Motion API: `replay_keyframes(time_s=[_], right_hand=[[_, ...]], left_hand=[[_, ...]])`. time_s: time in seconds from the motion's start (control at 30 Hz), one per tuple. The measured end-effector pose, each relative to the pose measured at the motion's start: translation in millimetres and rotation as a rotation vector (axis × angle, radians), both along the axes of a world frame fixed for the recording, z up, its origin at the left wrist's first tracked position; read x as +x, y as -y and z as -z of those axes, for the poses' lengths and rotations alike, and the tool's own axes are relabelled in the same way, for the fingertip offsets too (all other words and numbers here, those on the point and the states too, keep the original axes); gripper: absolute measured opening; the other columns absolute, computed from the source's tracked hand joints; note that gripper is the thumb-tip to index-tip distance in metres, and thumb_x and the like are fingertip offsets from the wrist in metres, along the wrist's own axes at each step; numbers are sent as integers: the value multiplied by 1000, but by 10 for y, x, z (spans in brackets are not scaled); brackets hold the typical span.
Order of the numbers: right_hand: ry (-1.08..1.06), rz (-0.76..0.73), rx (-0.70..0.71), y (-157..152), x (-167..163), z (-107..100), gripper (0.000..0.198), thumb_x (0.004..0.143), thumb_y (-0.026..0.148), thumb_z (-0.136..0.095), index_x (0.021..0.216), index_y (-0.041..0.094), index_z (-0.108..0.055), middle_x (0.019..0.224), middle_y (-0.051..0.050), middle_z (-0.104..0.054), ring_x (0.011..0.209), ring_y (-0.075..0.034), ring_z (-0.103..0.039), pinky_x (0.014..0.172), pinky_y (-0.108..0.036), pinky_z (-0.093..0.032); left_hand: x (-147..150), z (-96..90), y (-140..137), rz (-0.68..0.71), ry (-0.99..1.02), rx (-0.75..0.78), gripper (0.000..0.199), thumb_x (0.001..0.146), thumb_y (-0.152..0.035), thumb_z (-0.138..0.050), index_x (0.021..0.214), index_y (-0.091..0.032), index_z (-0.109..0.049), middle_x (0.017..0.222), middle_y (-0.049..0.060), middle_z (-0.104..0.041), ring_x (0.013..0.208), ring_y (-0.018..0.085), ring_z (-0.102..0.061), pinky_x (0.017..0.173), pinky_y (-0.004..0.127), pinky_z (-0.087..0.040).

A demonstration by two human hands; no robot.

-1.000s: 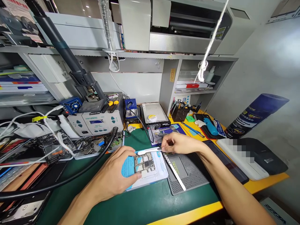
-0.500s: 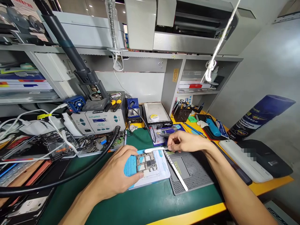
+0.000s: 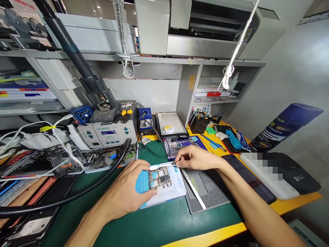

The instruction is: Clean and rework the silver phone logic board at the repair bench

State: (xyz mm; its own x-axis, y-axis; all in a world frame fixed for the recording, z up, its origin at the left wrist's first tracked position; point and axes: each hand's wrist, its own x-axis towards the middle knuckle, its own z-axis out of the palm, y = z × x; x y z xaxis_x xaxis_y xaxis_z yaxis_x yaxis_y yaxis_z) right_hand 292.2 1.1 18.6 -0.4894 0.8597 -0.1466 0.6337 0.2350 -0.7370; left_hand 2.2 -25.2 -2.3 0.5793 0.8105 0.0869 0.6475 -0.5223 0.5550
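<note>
A phone circuit board (image 3: 160,176) lies on a blue-and-white flat pack (image 3: 177,183) in front of me. My left hand (image 3: 131,185) grips the board from its left side, fingers at the far edge and thumb at the near edge. Between the bent fingers of my right hand (image 3: 194,158) is a slim white tool (image 3: 161,166) with a dark part by the fingertips. Its white length lies along the board's far edge, pointing toward my left fingertips; whether it touches the board I cannot tell. Just right of the pack, white tweezers (image 3: 195,192) rest on a grey mat (image 3: 214,188).
A black hose (image 3: 84,192) curves across the left side from the hot-air station (image 3: 108,132). Trays of boards (image 3: 102,157) stand behind my left arm. A pen holder (image 3: 199,123), a phone (image 3: 248,176) and a spray can (image 3: 282,128) are to the right.
My right hand has moved left, carrying the white tool further along the board's far edge toward my left fingers. The left hand and board have hardly moved.
</note>
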Motion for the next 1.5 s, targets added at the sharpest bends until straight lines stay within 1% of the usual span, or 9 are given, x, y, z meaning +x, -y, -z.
replay_keyframes(time_s=[0.17,0.37,0.53,0.8,0.93,1.07,1.17,1.27,1.5], right_hand=[[4,17,-50,-16,124,-11,15,81,28,-65,89,18,-74,67,2,-60,57,-10,-47,51,-22,-36],[-16,33,-139,-25,315,-66,16,80,29,-65,88,16,-72,77,-3,-66,63,-13,-58,54,-23,-49],[-36,43,-172,-30,372,-101,18,80,30,-65,88,16,-71,76,-3,-66,65,-14,-59,54,-23,-51],[-32,43,-150,-34,318,-67,20,79,35,-67,88,17,-72,73,-1,-64,62,-13,-56,53,-23,-49],[-13,26,-84,-17,186,-51,18,80,33,-67,87,17,-73,67,2,-61,57,-10,-49,52,-22,-40],[-4,18,-2,-2,35,-12,15,81,31,-67,87,19,-74,67,3,-60,58,-10,-43,52,-22,-32],[-2,23,34,-2,-25,28,16,82,32,-66,87,19,-74,66,3,-58,60,-11,-44,53,-23,-31],[1,22,39,-5,-23,38,17,82,33,-66,88,19,-74,68,3,-59,61,-11,-46,53,-23,-32],[34,11,-42,-15,188,-32,21,82,37,-65,89,19,-74,67,2,-61,56,-11,-49,52,-23,-37]], left_hand=[[-13,13,-7,1,-12,-21,38,82,-42,-65,113,-25,-51,132,9,-51,121,27,-51,99,40,-46],[-33,68,-9,1,-1,1,40,82,-45,-64,115,-26,-51,133,10,-50,122,28,-51,101,43,-45],[-35,58,-11,3,-7,8,42,81,-45,-65,117,-26,-51,133,10,-51,122,29,-51,100,42,-46],[-77,63,-24,11,-22,32,38,83,-42,-62,116,-26,-50,131,8,-52,121,26,-51,99,38,-46],[-80,81,-30,11,-17,46,39,83,-42,-62,116,-26,-51,132,8,-52,122,26,-51,100,37,-46],[-66,56,-24,6,-6,43,37,82,-41,-62,115,-26,-54,130,8,-55,118,26,-54,95,36,-49],[-56,46,-20,4,3,43,36,82,-41,-63,114,-26,-55,129,8,-56,116,27,-56,93,37,-49],[-55,53,-24,6,-7,31,36,83,-41,-63,113,-25,-52,130,8,-53,119,27,-53,97,38,-47],[-50,38,-32,8,-61,-20,37,86,-46,-58,115,-26,-49,133,8,-50,123,26,-50,99,38,-45]])
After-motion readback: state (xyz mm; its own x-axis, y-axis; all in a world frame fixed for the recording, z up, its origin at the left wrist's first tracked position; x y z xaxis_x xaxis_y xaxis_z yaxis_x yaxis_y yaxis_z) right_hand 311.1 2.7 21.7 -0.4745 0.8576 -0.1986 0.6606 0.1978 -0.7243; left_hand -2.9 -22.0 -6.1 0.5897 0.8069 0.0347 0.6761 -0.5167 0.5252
